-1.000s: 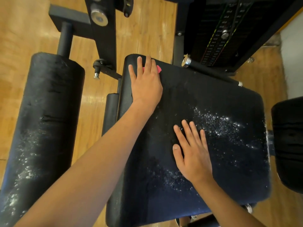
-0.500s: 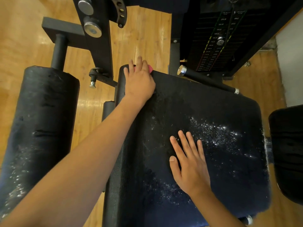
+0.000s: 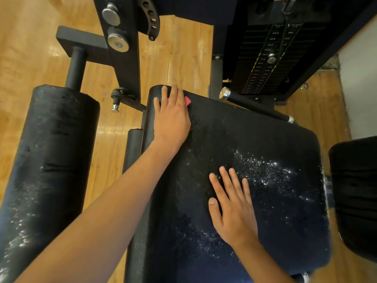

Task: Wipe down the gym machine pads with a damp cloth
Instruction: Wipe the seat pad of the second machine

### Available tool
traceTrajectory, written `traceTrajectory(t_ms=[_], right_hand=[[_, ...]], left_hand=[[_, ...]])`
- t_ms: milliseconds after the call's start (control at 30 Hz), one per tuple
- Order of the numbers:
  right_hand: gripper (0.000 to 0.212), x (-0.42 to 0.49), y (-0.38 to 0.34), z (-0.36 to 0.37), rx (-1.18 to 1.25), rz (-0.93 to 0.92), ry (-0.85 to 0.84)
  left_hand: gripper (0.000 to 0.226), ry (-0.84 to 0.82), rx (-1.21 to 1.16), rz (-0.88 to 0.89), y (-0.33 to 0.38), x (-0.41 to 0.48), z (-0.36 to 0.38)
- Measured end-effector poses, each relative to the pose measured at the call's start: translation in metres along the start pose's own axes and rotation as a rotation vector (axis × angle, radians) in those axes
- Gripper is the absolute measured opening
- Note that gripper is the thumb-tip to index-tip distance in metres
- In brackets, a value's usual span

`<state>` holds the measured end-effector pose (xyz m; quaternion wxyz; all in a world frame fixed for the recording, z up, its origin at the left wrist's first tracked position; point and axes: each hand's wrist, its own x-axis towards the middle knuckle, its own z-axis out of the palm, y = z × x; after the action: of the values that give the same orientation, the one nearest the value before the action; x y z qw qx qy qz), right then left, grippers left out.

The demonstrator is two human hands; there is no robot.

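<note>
Pink cloth [image 3: 187,101] is lying under left hand [image 3: 172,121], which is pressing flat | white residue [image 3: 263,170] is sitting rightward of it and nearer | right hand [image 3: 234,211] is resting flat, empty, beside residue

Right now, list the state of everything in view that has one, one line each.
seat pad: white specks across its middle.
roller pad: white specks at its near end.
cloth: on the seat pad's far left corner, one pink corner showing.
left hand: fingers straight, pressing the cloth flat.
right hand: flat on the seat pad, holding nothing.
weight pin: inserted.
</note>
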<state>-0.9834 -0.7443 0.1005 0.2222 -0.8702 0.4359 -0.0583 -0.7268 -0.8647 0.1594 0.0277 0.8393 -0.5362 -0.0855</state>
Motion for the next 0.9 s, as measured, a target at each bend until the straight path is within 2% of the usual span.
traceTrajectory(t_ms=[233, 567, 900], right_hand=[[0.056, -0.001, 0.002, 0.000, -0.002, -0.001, 0.001], [0.059, -0.001, 0.001, 0.000, -0.007, 0.008, -0.002], [0.062, 0.001, 0.001, 0.000, -0.011, 0.005, 0.004]], left_hand=[[0.053, -0.034, 0.048, 0.032, -0.001, 0.017, -0.006], [0.053, -0.015, 0.000, 0.043, -0.012, -0.030, 0.001], [0.050, -0.012, 0.045, 0.054, -0.006, 0.014, -0.006]])
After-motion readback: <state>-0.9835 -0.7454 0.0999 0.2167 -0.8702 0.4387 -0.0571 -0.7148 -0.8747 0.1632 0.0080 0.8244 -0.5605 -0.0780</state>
